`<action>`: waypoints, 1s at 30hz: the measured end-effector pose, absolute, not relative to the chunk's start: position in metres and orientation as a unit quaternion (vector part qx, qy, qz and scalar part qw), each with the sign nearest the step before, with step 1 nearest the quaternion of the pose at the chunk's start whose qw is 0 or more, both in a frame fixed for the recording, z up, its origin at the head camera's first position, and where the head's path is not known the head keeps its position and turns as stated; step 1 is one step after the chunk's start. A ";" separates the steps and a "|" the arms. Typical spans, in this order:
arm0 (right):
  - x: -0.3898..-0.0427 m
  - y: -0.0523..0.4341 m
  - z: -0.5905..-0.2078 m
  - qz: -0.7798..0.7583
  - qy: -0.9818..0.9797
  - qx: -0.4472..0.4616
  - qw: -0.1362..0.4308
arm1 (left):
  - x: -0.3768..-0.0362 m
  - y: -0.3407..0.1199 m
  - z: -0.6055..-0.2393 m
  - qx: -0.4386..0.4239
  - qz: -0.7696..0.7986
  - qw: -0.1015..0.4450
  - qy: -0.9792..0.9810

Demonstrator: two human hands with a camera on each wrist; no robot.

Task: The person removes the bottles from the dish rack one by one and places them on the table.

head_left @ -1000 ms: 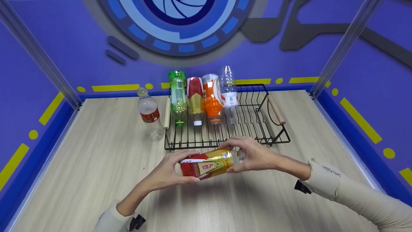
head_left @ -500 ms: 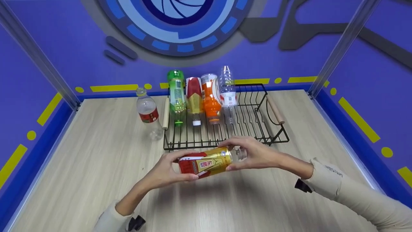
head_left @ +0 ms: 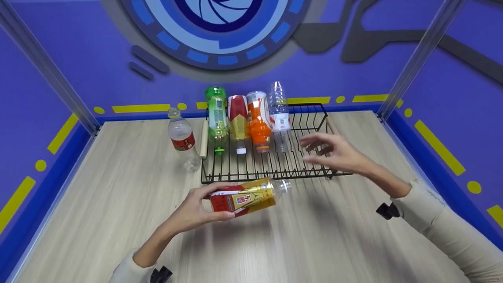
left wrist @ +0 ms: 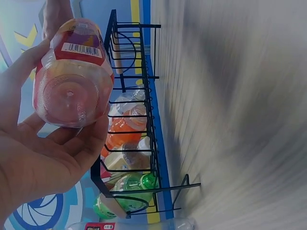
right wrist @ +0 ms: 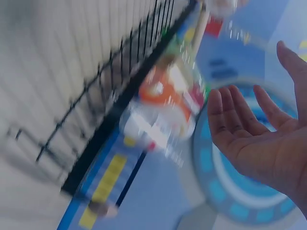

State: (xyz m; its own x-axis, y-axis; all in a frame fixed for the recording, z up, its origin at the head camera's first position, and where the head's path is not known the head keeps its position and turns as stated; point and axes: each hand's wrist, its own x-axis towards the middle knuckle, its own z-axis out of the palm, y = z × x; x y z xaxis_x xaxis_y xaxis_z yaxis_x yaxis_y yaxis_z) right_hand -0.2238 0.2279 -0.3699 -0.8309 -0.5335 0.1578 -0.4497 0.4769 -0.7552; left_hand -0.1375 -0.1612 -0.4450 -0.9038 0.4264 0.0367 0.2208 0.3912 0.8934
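My left hand (head_left: 198, 210) grips a red-and-gold plastic bottle (head_left: 247, 196) near its base, in front of the rack. The bottle lies sideways in the air, its clear neck pointing right and capless as far as I can see. From the left wrist view, its round clear bottom (left wrist: 72, 93) faces the camera, with thumb and fingers about it. My right hand (head_left: 338, 153) is over the rack's right part with fingers loosely spread, holding nothing; the right wrist view, blurred, has the same hand (right wrist: 259, 129) with its palm bare.
A black wire rack (head_left: 306, 173) with wooden handles bears a green bottle (head_left: 217, 114), another red-and-gold bottle (head_left: 238, 118), an orange bottle (head_left: 259, 122) and a clear bottle (head_left: 279, 118). A red-labelled clear bottle (head_left: 182, 139) is left of the rack on the wooden table (head_left: 118, 188).
My right hand has let go of the bottle's neck and moved up and right over the rack. The left hand, still gripping the bottle, has shifted slightly left.
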 end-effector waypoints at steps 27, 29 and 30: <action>-0.292 0.331 -0.424 -0.397 0.901 -0.173 0.011 | -0.133 -0.191 -0.431 0.102 0.516 0.062 0.848; -0.293 0.334 -0.425 -0.392 0.905 -0.163 0.019 | -0.134 -0.192 -0.431 0.098 0.519 0.053 0.847; -0.293 0.336 -0.425 -0.386 0.908 -0.159 0.021 | -0.134 -0.193 -0.431 0.097 0.522 0.049 0.846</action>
